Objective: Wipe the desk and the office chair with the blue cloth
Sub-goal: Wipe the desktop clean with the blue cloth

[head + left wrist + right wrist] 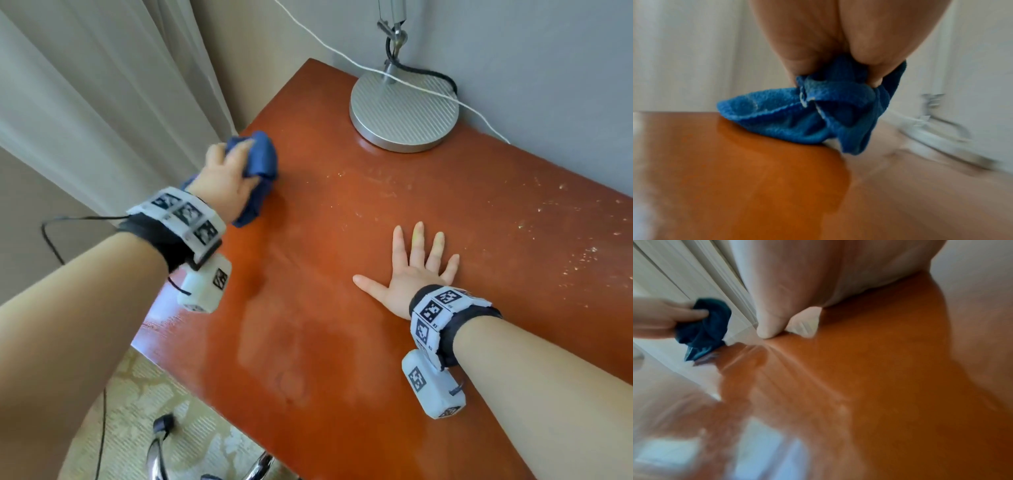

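Gripping one blue cloth [260, 161] on desk [342, 308]: left hand [224, 178]; right hand [414, 270] flat.

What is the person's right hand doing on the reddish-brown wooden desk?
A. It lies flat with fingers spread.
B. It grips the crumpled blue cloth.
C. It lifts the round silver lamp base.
A: the right hand lies flat, fingers spread, on the reddish-brown wooden desk; the left hand grips the crumpled blue cloth.

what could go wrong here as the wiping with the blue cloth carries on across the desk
1. The blue cloth is bunched in the left hand at the desk edge, so specks may fall to the floor.
2. The white cord draped over the lamp base might snag.
3. Specks beside the flat right hand may be missed.
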Available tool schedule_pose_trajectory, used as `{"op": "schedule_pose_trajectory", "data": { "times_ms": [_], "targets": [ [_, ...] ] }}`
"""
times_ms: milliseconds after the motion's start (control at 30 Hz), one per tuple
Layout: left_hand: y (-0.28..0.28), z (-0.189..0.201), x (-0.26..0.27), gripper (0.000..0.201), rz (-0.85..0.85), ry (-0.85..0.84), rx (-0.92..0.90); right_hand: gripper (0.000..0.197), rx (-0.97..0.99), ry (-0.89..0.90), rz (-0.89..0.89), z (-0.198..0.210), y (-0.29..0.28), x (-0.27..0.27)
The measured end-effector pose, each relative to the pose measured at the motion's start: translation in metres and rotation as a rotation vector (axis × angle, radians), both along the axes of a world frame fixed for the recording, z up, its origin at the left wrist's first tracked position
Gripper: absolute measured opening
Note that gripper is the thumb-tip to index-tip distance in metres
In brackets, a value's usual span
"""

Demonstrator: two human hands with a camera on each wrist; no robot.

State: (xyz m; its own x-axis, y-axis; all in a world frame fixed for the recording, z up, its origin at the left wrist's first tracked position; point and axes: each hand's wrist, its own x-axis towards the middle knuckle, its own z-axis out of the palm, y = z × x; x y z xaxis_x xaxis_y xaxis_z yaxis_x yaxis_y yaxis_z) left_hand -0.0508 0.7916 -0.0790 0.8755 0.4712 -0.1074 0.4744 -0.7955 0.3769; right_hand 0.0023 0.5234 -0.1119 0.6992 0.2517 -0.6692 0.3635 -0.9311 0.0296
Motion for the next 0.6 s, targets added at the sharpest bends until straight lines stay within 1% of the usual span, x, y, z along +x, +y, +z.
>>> {"op": "schedule_pose_trajectory", "data": {
  "times_ms": [33, 67, 133, 167, 200, 233, 267, 300, 433, 533, 600],
  "targets": [
    [-0.020, 0.002, 0.001, 0.059, -0.133, -0.023, 0.010, 0.106, 0.004, -0.001, -0.003, 0.000, 0.000, 0.000],
    [-0.041, 0.002, 0.003, 0.062, -0.265, 0.001, 0.017, 0.106, 0.010, -0.005, -0.008, -0.001, 0.000, 0.001],
    [-0.081, -0.008, 0.006, 0.063, -0.471, 0.167, 0.035, 0.106, 0.026, -0.011, -0.012, -0.001, 0.000, 0.000],
    [-0.096, -0.017, 0.009, 0.064, -0.544, 0.266, 0.081, 0.107, 0.036, -0.012, -0.012, -0.003, -0.001, 0.000],
    [-0.106, -0.026, 0.015, 0.064, -0.591, 0.330, 0.145, 0.107, 0.046, -0.015, -0.012, -0.004, -0.001, 0.000],
    [-0.112, -0.034, 0.023, 0.063, -0.615, 0.352, 0.206, 0.108, 0.053, -0.020, -0.012, -0.005, -0.002, 0.000],
    [-0.112, -0.039, 0.032, 0.062, -0.604, 0.339, 0.237, 0.108, 0.056, -0.026, -0.010, -0.006, -0.003, 0.000],
    [-0.107, -0.042, 0.040, 0.061, -0.552, 0.308, 0.235, 0.107, 0.057, -0.029, -0.009, -0.007, -0.003, 0.001],
    [-0.060, -0.050, 0.066, 0.057, -0.243, 0.151, 0.189, 0.105, 0.056, -0.014, 0.003, -0.008, -0.004, 0.002],
    [-0.008, -0.051, 0.061, 0.050, 0.001, 0.087, 0.174, 0.105, 0.049, -0.004, 0.010, -0.009, -0.005, 0.004],
    [0.027, -0.052, 0.048, 0.048, 0.168, 0.121, 0.134, 0.105, 0.043, 0.000, 0.007, -0.010, -0.005, 0.004]
  ]
}}
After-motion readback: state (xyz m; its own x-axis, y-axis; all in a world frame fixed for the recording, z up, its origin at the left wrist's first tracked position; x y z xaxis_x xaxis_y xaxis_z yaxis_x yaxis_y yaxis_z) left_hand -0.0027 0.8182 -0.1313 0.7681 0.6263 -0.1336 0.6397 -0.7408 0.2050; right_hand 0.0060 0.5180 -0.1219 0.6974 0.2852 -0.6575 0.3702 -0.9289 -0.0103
